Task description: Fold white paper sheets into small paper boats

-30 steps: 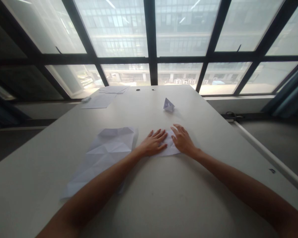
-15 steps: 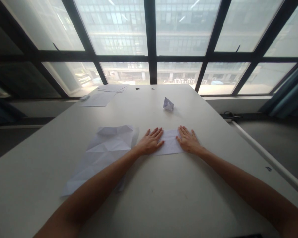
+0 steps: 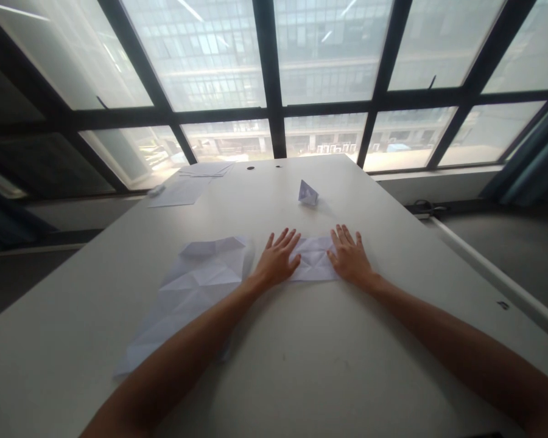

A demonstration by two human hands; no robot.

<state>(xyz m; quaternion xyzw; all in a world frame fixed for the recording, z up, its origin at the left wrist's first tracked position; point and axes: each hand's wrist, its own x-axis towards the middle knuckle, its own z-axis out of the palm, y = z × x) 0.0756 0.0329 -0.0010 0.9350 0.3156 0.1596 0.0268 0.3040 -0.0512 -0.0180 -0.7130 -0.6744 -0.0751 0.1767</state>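
A folded sheet of white paper (image 3: 314,260) with creases across it lies on the table between my hands. My left hand (image 3: 277,255) rests flat on its left end, fingers spread. On the right end lies my right hand (image 3: 348,252), also flat, with the thumb pointing inward. Both hands cover the paper's ends, so its side edges are hidden. Left of my left hand is a larger creased sheet (image 3: 201,286), partly behind my left forearm. Beyond my hands stands a small folded paper shape (image 3: 307,193) with a pointed top.
The white table (image 3: 301,377) reaches toward the windows. Several flat paper sheets (image 3: 178,191) lie at its far left, beside a small whitish object (image 3: 156,190). A small dark piece (image 3: 503,305) lies near the right edge. Blue curtains (image 3: 525,164) hang at the right.
My fingers have spread a little, and the right hand has shifted slightly outward. More of the creased paper's middle shows between my hands. The view has tilted slightly.
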